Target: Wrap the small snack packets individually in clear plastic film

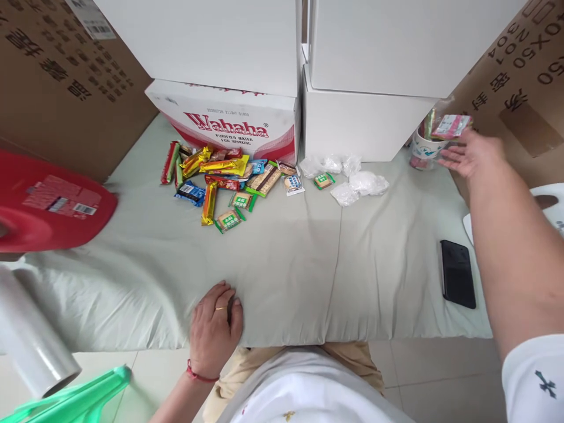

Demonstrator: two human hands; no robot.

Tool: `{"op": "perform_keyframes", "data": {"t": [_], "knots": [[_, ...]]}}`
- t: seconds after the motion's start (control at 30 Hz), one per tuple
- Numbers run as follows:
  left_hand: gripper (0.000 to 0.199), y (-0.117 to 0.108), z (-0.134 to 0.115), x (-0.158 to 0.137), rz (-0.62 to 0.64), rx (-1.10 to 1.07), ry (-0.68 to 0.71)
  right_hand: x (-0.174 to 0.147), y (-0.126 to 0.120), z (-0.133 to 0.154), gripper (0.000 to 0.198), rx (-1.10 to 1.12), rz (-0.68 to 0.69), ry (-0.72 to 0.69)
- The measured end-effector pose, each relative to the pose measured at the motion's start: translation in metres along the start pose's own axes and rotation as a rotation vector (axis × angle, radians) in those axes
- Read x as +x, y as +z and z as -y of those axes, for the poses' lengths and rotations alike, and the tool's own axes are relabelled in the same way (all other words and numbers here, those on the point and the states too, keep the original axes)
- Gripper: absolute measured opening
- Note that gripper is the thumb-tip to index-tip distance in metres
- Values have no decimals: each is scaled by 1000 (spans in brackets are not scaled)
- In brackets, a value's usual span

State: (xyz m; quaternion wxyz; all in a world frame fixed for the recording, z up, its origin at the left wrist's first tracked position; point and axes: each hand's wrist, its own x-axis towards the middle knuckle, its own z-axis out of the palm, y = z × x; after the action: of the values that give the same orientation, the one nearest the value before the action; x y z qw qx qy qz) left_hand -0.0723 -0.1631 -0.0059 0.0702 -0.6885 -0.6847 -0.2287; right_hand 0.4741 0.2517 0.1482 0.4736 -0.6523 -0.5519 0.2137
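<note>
My right hand [476, 154] reaches to the far right, fingers stretched and apart, beside a white patterned paper cup [425, 151]. A pink-and-white wrapped packet [453, 126] lies over the cup's rim, close against the top of this hand; whether they touch is unclear. Green wrapping also sticks up from the cup. At the table's front edge my left hand [215, 329] rests with curled fingers on the cloth, and whatever may be under them is hidden. A pile of wrapped snacks [224, 170] lies ahead of it.
Crumpled clear plastic bags [363, 183] and a green biscuit packet [324, 181] lie mid-table. White boxes [352, 126] and a Wahaha carton [229, 120] line the back. A black phone [458, 274] lies right; a red container [53, 202] and a plastic roll [35, 332] are left.
</note>
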Motion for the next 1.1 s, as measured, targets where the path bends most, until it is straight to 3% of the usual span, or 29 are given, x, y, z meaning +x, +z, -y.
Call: {"op": "perform_keyframes", "data": {"t": [0.03, 0.1, 0.2, 0.23, 0.33, 0.4, 0.47, 0.7, 0.83, 0.9, 0.97, 1.03, 1.1], "knots": [[19, 0, 0, 1, -10, -2, 2, -20, 10, -4, 23, 100, -39, 172], [20, -1, -2, 1, -35, -6, 1, -76, 32, -10, 14, 222, -82, 257], [21, -2, -4, 2, -57, -15, 12, -169, 60, -18, 17, 200, 89, 233], [21, -2, -4, 2, -61, -18, 20, -194, 66, -20, 22, 122, 222, 209], [22, -3, -5, 2, -74, -19, 35, -238, 72, -23, 35, -30, 511, 156], [22, -3, -5, 2, -83, -23, 38, -240, 72, -23, 38, -83, 585, 126], [23, -2, -5, 1, -90, -29, 41, -229, 75, -22, 36, -129, 567, 78], [25, -2, -4, -2, -105, -45, 26, -185, 122, -1, 24, -289, 241, -263], [24, -1, -4, -4, -110, -58, 30, -173, 150, 8, 33, -510, 413, -399], [22, 0, -3, -4, -111, -74, 16, -172, 153, 11, 19, -582, 462, -382], [17, -2, -1, -3, -97, -104, -24, -180, 150, 16, 14, -495, 379, -319], [11, -6, -3, 2, -66, -185, -96, -200, 144, 24, 15, -217, 284, -181], [10, -11, -11, 15, -11, -350, -197, -230, 142, 37, 22, 155, 301, 50]]}}
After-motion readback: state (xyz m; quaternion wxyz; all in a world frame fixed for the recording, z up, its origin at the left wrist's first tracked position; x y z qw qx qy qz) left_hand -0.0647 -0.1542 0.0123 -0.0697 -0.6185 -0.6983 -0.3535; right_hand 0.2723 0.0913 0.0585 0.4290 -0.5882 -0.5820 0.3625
